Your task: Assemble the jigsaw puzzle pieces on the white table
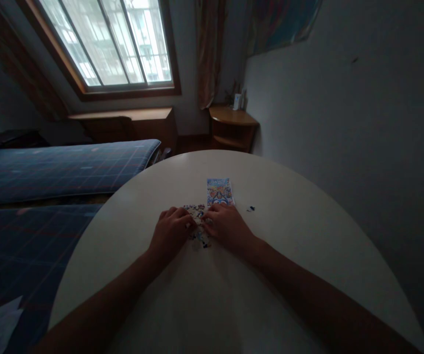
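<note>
A pile of small jigsaw puzzle pieces (199,239) lies on the round white table (212,290), between my hands. From the left, my left hand (173,225) reaches into the pile with its fingers curled and thumb pressed in. My right hand (225,223) comes from the other side, its fingers bent together at the pile's right edge. Whatever sits at either set of fingertips is too small to make out. Just beyond my right hand is a colourful printed picture card (219,191), its near edge partly covered. A few loose pieces (251,209) lie farther right.
Left of the table is a bed with a blue checked cover (68,167). Papers (0,324) lie at the lower left. A desk (149,114) runs under the window, and a corner shelf (234,115) stands behind the table. A bare wall (344,128) rises on the right.
</note>
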Motion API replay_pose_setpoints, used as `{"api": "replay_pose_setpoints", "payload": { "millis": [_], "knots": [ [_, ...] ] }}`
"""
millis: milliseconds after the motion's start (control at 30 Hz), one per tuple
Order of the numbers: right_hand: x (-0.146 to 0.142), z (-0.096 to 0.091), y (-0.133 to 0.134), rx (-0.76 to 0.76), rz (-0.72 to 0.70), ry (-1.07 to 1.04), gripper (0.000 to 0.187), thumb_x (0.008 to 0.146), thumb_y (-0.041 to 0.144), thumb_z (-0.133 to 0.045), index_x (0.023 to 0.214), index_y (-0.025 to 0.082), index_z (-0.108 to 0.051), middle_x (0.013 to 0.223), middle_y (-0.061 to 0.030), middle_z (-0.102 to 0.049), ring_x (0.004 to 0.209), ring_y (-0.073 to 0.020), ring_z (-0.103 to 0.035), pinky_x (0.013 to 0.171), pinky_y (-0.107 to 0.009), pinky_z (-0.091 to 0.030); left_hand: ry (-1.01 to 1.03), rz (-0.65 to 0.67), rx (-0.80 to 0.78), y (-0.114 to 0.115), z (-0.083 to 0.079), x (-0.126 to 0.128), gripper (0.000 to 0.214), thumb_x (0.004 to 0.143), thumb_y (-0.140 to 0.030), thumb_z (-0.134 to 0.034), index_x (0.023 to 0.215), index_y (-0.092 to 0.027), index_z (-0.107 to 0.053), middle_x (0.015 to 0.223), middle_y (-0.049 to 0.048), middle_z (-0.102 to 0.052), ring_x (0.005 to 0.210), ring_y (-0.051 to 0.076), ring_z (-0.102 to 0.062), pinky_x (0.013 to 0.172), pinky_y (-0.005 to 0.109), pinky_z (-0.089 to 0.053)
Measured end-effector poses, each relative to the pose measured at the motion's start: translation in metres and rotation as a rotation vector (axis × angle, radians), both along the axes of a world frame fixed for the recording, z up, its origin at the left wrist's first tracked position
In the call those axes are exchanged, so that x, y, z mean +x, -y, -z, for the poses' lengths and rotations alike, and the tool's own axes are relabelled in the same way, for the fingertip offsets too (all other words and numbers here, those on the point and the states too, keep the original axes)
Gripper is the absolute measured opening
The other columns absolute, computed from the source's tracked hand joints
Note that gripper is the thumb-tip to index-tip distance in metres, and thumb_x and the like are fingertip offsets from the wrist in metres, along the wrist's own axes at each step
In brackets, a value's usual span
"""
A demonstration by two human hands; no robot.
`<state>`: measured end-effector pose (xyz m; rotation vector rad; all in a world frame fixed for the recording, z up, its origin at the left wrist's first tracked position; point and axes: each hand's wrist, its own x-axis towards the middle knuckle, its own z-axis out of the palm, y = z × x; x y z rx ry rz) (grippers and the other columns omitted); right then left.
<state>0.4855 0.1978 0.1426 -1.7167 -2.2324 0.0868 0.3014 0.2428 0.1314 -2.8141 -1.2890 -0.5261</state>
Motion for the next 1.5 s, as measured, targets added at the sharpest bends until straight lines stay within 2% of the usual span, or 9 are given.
{"api": "replay_pose_setpoints", "payload": {
  "millis": [133,267,367,467,567,867,1033,1167,1500],
  "knots": [
    [-0.002,0.005,-0.004,-0.005,0.021,-0.029,0.015,0.089,0.027,-0.063,0.098,0.023,-0.074,0.103,-0.0066,-0.069,0.099,-0.0227,-0.059,0.089,-0.038,-0.04,-0.044,0.029,-0.042,0.008,-0.006,0.004,0.01,0.088,-0.024,-0.066,0.082,-0.025,-0.074,0.096,0.0038,-0.071,0.092,0.024,-0.061,0.085,0.039,-0.045],
    [0.001,0.009,-0.004,-0.003,0.021,-0.109,0.014,0.089,0.025,-0.062,0.096,0.023,-0.073,0.102,-0.0056,-0.07,0.099,-0.021,-0.06,0.088,-0.035,-0.04,-0.022,0.04,-0.117,0.005,-0.011,-0.001,0.011,0.089,-0.023,-0.064,0.087,-0.025,-0.074,0.097,0.003,-0.071,0.092,0.021,-0.062,0.081,0.034,-0.047],
    [0.001,0.008,-0.004,0.0,0.014,-0.151,0.011,0.088,0.023,-0.063,0.093,0.023,-0.073,0.096,-0.0038,-0.072,0.097,-0.0209,-0.061,0.088,-0.035,-0.04,-0.009,-0.065,-0.162,-0.004,-0.018,-0.012,0.012,0.089,-0.022,-0.062,0.092,-0.025,-0.073,0.1,0.0022,-0.07,0.09,0.019,-0.064,0.072,0.028,-0.048],
    [0.0,0.008,-0.004,0.023,0.006,-0.143,0.01,0.088,0.021,-0.063,0.09,0.022,-0.072,0.093,-0.0035,-0.073,0.096,-0.0211,-0.061,0.089,-0.036,-0.038,-0.041,-0.208,-0.19,-0.013,-0.023,-0.021,0.014,0.09,-0.028,-0.06,0.094,-0.026,-0.073,0.102,0.0021,-0.07,0.082,0.018,-0.066,0.066,0.028,-0.047],
    [-0.002,0.009,-0.002,0.08,-0.007,-0.088,0.01,0.09,0.021,-0.061,0.087,0.021,-0.071,0.094,-0.0044,-0.073,0.096,-0.0217,-0.061,0.089,-0.037,-0.037,-0.062,-0.241,-0.232,-0.017,-0.024,-0.024,0.016,0.09,-0.032,-0.059,0.093,-0.027,-0.073,0.102,0.0015,-0.07,0.079,0.018,-0.066,0.065,0.028,-0.046],
    [-0.002,0.01,-0.002,0.092,-0.058,-0.049,0.014,0.092,0.023,-0.061,0.086,0.023,-0.074,0.093,-0.0041,-0.073,0.096,-0.0212,-0.06,0.089,-0.037,-0.034,-0.018,-0.156,-0.265,-0.019,-0.02,-0.025,0.018,0.089,-0.036,-0.059,0.093,-0.028,-0.075,0.102,0.0025,-0.068,0.082,0.017,-0.066,0.069,0.027,-0.048],
    [0.001,0.008,-0.001,0.044,-0.085,-0.101,0.013,0.091,0.023,-0.062,0.093,0.025,-0.075,0.093,-0.0032,-0.073,0.097,-0.0201,-0.06,0.091,-0.036,-0.037,0.007,-0.095,-0.287,-0.019,-0.017,-0.024,0.016,0.088,-0.036,-0.062,0.09,-0.026,-0.075,0.099,0.0032,-0.067,0.086,0.018,-0.065,0.074,0.028,-0.049],
    [0.005,0.008,0.001,0.022,-0.078,-0.142,0.011,0.087,0.025,-0.066,0.094,0.023,-0.074,0.099,-0.0046,-0.071,0.099,-0.0205,-0.06,0.093,-0.035,-0.04,0.037,-0.102,-0.236,-0.018,-0.016,-0.021,0.013,0.088,-0.031,-0.062,0.086,-0.024,-0.072,0.097,0.0033,-0.067,0.083,0.018,-0.064,0.073,0.028,-0.048],
    [0.008,0.006,0.005,-0.063,0.014,-0.138,0.017,0.081,0.03,-0.07,0.094,0.019,-0.07,0.106,-0.0093,-0.065,0.104,-0.0237,-0.058,0.094,-0.038,-0.042,-0.054,-0.056,-0.164,0.006,-0.025,-0.007,0.006,0.085,-0.019,-0.064,0.081,-0.023,-0.065,0.092,0.0006,-0.068,0.082,0.017,-0.063,0.063,0.025,-0.044]
  ]
}}
